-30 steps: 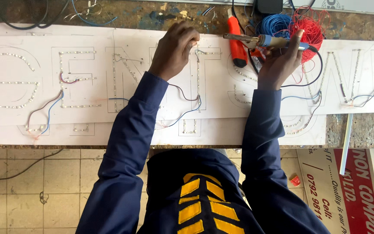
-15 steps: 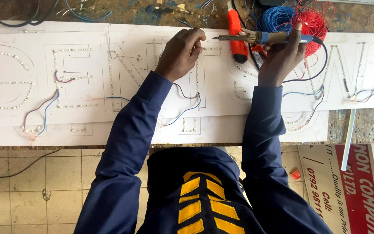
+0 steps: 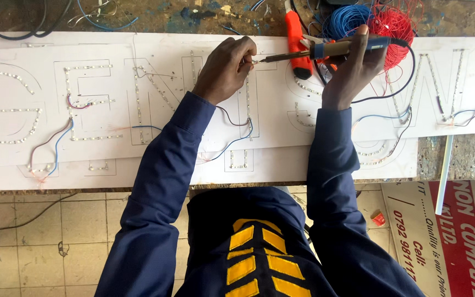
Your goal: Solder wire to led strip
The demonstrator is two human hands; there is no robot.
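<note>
Right hand (image 3: pixel 353 71) grips soldering iron (image 3: pixel 325 50); left hand (image 3: pixel 227 69) pinches wire (image 3: pixel 247 61) near the table's far edge. Risk: hot tip slipping onto fingers.

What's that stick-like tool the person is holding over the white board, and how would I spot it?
Start at the long white board with outlined letters. Near its top edge, the right hand grips a soldering iron lying sideways, its tip at the left hand. Unlike the chunky orange tool behind it, it is slim, with a metal tip.

bright even daylight | soft faint shadows | sharp focus | no glare
</note>
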